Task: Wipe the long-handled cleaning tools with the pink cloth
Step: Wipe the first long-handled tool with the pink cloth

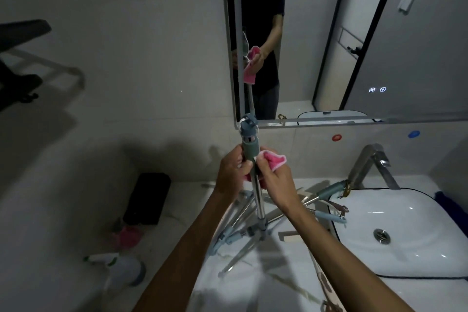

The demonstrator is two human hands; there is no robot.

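Your left hand point(231, 170) curls round the upright tool handle point(258, 197) to steady it, while your right hand point(272, 175), just beside, pinches the pink cloth point(276, 159) against it for wiping.

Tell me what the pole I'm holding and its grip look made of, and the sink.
Pole: looks like polished metal, bright and mirror-like. Its grip: matte grey-green, probably plastic or rubber. Sink: glossy white with sharp highlights, likely ceramic.
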